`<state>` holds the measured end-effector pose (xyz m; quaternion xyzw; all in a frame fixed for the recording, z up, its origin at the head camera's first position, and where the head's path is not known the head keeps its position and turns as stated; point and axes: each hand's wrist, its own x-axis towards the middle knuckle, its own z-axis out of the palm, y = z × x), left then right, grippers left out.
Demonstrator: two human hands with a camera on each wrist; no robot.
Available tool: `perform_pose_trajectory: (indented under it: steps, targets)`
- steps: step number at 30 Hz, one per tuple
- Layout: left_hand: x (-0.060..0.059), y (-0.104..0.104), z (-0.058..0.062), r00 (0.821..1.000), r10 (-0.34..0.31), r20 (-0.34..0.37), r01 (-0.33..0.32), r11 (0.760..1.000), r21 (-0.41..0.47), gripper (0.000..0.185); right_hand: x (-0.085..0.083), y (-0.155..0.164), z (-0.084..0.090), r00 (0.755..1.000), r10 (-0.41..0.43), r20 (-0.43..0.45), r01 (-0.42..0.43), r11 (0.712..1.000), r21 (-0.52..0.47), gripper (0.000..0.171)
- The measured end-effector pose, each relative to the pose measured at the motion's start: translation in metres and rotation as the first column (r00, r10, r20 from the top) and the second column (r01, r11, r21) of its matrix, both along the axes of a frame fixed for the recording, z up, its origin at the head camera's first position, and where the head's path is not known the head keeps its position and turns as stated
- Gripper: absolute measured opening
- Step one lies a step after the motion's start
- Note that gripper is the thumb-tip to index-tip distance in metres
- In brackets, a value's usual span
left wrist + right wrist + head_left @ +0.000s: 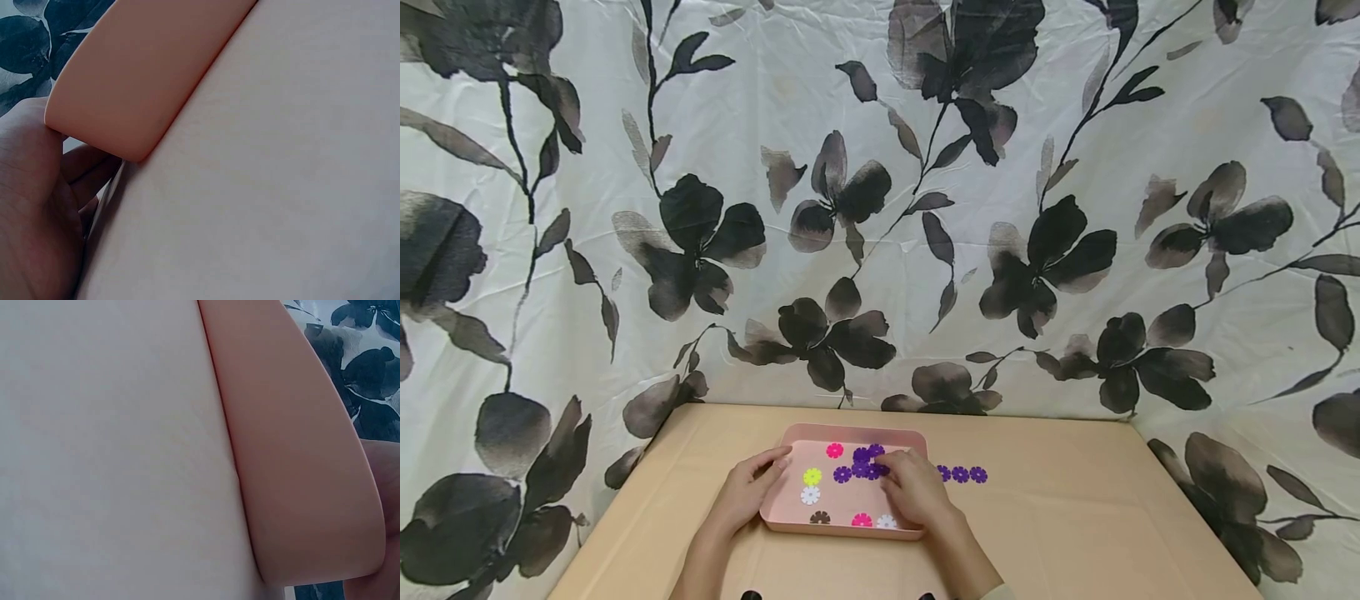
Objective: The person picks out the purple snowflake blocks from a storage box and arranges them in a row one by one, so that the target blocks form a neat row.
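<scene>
A shallow pink tray [790, 521] sits on the tan table [1075, 517], near the table's middle and just ahead of the person. Inside it lie small flower-shaped discs: a pink disc [834, 451] toward 12 o'clock, a yellow disc [812, 477] and a white disc [809, 496] toward 9 o'clock, a cluster of purple discs [859, 463] near the centre, and a brown disc [820, 517], another pink one and another white one along the 6 o'clock rim. The left hand [747, 492] grasps the tray's 9 o'clock edge, thumb over the rim and fingers curled under it, as the left wrist view shows. The right hand [916, 492] lies over the tray's 3 o'clock side, fingertips at the purple cluster; whether they pinch a disc cannot be told. At 3 o'clock outside the tray, a row of purple discs [961, 474] lies on the table. A floral cloth [880, 208] hangs behind.
</scene>
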<state>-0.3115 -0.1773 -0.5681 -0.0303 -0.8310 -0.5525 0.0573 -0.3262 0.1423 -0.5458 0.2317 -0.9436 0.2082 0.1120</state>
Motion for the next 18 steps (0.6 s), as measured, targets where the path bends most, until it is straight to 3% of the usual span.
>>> perform_pose_trajectory:
  steps: [12,18]
  targets:
    - [0.003,-0.003,0.000,1.000,-0.012,0.006,0.012,1.000,0.011,0.036,0.008,-0.002,0.001,1.000,-0.009,0.007,0.009,0.999,-0.034,0.013]
    - [0.005,-0.006,0.003,1.000,-0.018,0.006,0.018,1.000,0.001,0.036,0.012,-0.004,0.003,0.999,-0.011,0.035,0.013,0.998,-0.056,0.013]
